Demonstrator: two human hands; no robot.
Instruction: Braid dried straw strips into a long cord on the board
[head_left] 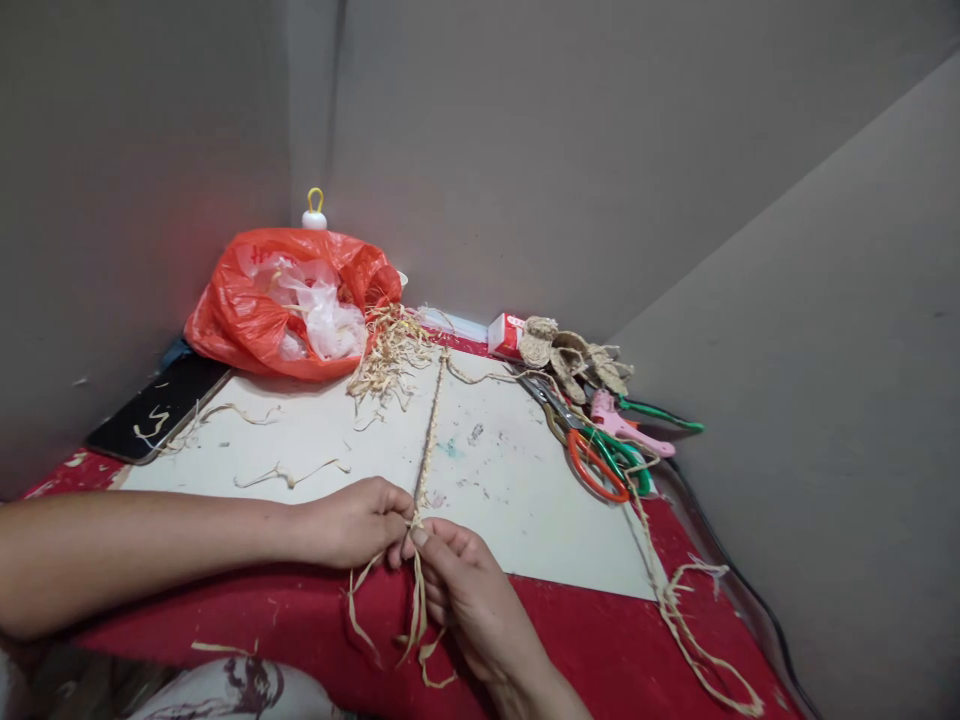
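Pinching the long tan plaited straw cord (pixel 428 437), which ran away beyond them, left hand (pixel 352 521) and right hand (pixel 466 585) probably stopped its loose end unravelling.

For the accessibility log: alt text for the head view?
The left hand and right hand pinch the near end of a straw braid lying across a white board on a red cloth. Scissors lie to the right, a red bag at the back left, a phone beside it.

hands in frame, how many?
2. Left hand at the near edge of the white board, pinching the end of the braided cord; right hand beside it over the red cloth, on the loose strands. No others visible.
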